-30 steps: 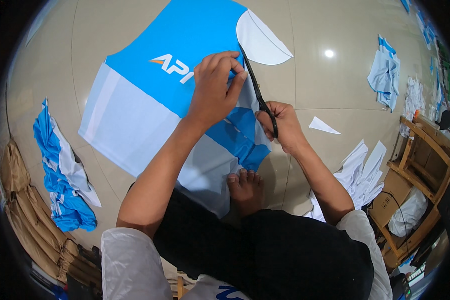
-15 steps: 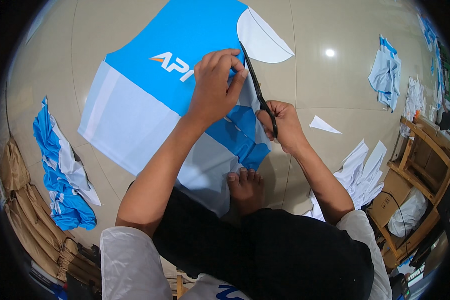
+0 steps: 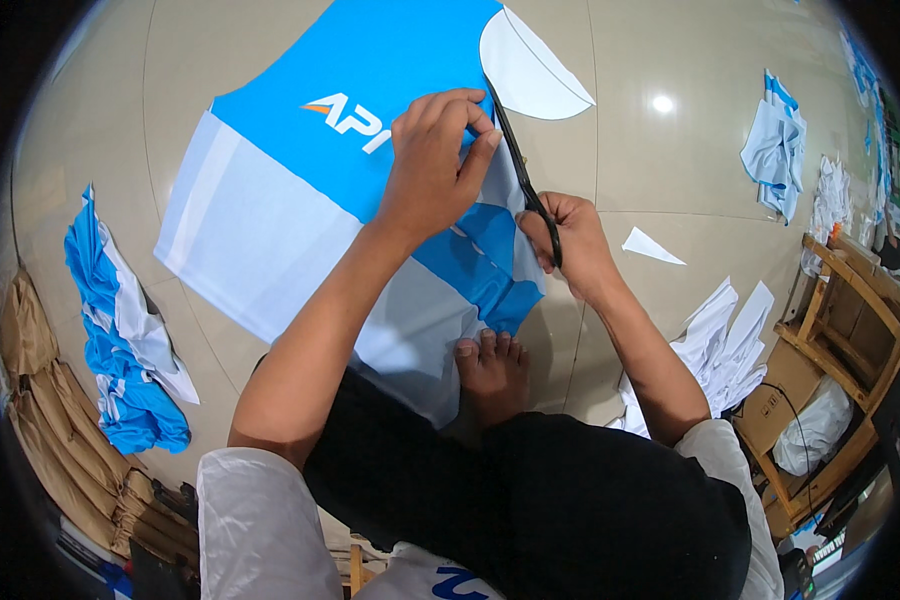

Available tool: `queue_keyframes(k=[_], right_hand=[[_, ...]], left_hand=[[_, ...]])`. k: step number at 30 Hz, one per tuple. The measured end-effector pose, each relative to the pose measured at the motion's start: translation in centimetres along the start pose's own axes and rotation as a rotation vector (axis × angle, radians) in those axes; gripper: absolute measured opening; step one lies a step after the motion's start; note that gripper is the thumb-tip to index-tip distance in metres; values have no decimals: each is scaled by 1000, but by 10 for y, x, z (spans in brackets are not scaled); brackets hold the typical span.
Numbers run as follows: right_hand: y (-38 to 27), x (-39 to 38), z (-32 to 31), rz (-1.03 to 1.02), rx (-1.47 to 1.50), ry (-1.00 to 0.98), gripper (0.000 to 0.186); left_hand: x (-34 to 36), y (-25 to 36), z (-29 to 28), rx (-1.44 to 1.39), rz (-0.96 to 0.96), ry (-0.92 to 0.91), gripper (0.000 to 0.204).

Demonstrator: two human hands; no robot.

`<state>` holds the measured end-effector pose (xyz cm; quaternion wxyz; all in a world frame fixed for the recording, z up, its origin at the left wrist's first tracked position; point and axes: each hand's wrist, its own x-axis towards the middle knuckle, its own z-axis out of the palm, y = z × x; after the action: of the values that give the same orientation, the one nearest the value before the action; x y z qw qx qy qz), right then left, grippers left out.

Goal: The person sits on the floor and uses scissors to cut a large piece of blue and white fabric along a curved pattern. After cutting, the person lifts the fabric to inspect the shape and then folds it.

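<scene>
A blue and white fabric panel [image 3: 280, 150] with printed lettering lies spread on the floor in front of me. My left hand [image 3: 438, 150] pinches the fabric near its right edge, thumb against fingers. In my right hand [image 3: 575, 245] is a pair of black scissors [image 3: 520, 165], the fingers in its handles and the blades pointing away from me along the panel's right edge. The blades look nearly closed. Beside their tips, a rounded white fabric piece [image 3: 535, 68] adjoins the blue part. My bare foot [image 3: 494, 375] rests by the panel's near edge.
A crumpled blue and white fabric piece [image 3: 120, 330] lies at the left, near brown cloth [image 3: 60, 430]. On the right are a small white scrap [image 3: 652, 246], several white pieces [image 3: 720, 345], another blue-white piece [image 3: 776, 145] and a wooden frame [image 3: 850, 370] with a cardboard box [image 3: 770, 400].
My right hand and the scissors have shifted very slightly to the right. The left hand keeps its pinch on the fabric, and the whole view has moved a little.
</scene>
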<state>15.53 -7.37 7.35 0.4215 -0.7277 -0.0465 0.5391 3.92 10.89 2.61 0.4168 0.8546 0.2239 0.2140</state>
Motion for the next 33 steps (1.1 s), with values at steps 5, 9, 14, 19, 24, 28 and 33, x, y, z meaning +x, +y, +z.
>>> queue_keyframes(k=[5, 9, 14, 19, 24, 28, 33], right_hand=[[-1, 2, 2, 4, 5, -3, 28], [-5, 2, 3, 10, 38, 2, 25], [-4, 3, 2, 4, 27, 10, 24], [-6, 2, 3, -2, 21, 9, 24], [-6, 2, 3, 5, 12, 12, 23], [-5, 3, 3, -1, -1, 15, 23], [-3, 2, 4, 1, 12, 16, 24]], left_hand=[[1, 0, 0, -11, 7, 3, 15], [0, -1, -1, -4, 6, -1, 14], [0, -1, 0, -4, 3, -1, 13], [1, 0, -1, -13, -6, -4, 12], [1, 1, -1, -16, -10, 1, 12], [0, -1, 0, -13, -4, 6, 12], [1, 0, 0, -19, -5, 7, 13]])
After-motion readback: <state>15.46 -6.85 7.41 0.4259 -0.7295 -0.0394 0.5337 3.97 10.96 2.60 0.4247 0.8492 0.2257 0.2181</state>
